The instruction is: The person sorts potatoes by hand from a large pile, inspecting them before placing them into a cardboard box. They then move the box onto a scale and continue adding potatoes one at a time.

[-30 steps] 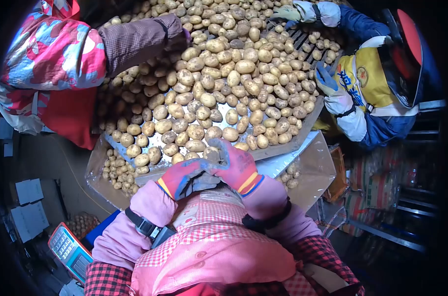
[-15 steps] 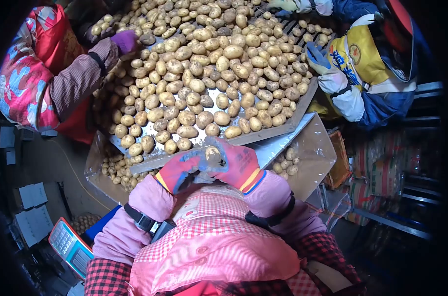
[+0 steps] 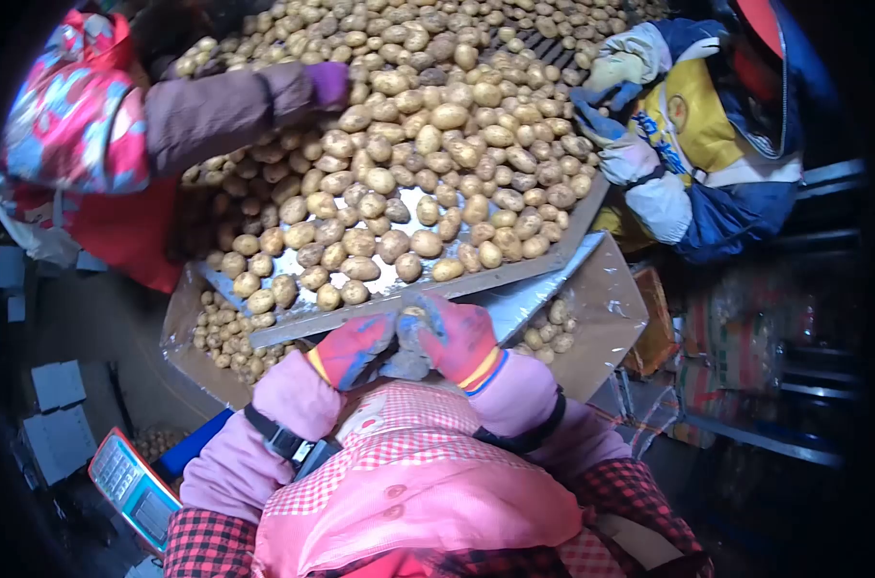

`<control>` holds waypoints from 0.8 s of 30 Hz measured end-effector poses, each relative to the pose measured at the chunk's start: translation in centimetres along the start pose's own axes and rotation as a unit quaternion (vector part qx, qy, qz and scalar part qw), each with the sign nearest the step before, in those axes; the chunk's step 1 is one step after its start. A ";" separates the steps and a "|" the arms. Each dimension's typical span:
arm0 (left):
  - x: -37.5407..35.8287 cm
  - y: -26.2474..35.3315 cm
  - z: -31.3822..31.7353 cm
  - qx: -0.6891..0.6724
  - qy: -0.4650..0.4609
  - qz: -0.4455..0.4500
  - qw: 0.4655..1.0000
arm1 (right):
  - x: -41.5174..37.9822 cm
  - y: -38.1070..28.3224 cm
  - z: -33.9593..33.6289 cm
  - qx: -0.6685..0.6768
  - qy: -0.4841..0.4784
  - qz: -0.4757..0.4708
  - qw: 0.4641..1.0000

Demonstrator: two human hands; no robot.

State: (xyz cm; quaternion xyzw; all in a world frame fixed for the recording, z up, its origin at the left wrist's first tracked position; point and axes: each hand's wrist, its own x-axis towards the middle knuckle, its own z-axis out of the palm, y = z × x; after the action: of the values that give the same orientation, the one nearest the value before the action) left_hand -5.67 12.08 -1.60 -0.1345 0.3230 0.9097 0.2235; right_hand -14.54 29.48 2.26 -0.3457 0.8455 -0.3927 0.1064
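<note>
My right hand [image 3: 457, 337], in a red and grey-blue work glove, has its fingers closed around a potato [image 3: 413, 312]. Only the pale top of that potato shows; the gloves cover the rest. My left hand [image 3: 358, 349], gloved alike, is curled against the potato's other side, its fingertips meeting the right glove. Both hands are just above my pink apron [image 3: 418, 482], close to the near wooden rim [image 3: 399, 296] of a sorting table. Behind the rim lie many loose potatoes [image 3: 392, 246] on a shiny metal surface.
Under the rim, cardboard boxes [image 3: 606, 313] hold more potatoes. At left, a co-worker's purple-gloved hand [image 3: 329, 85] reaches over the heap. A second co-worker's blue-gloved hand [image 3: 601, 118] is at the right edge. A scale with a keypad [image 3: 134, 486] stands lower left.
My hands have come lower and closer together, covering more of the potato. The left co-worker's arm has stretched right over the heap. The view has shifted slightly.
</note>
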 end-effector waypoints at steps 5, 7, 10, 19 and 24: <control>-0.6 0.1 -1.5 0.002 -0.062 -0.023 0.998 | -0.2 0.7 0.9 0.007 -0.035 0.017 0.999; -0.5 0.5 -1.8 0.060 -0.051 -0.020 0.997 | -0.1 0.1 0.7 0.022 -0.030 0.019 0.999; -0.3 1.1 -2.3 0.120 -0.087 -0.048 0.988 | 0.2 0.0 0.5 0.010 -0.063 0.048 0.997; -1.6 4.0 0.3 0.037 -0.013 -0.018 0.999 | 1.7 0.5 -1.5 0.352 -0.040 0.135 0.925; -1.5 3.5 -1.0 0.099 -0.010 0.005 0.995 | 3.1 -0.9 -1.2 0.119 -0.211 0.056 0.969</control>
State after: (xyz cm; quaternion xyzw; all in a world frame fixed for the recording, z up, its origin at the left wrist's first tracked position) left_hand -5.97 8.50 0.08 -0.1007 0.4101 0.8757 0.2342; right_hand -16.89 27.73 3.96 -0.3575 0.7695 -0.4020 0.3442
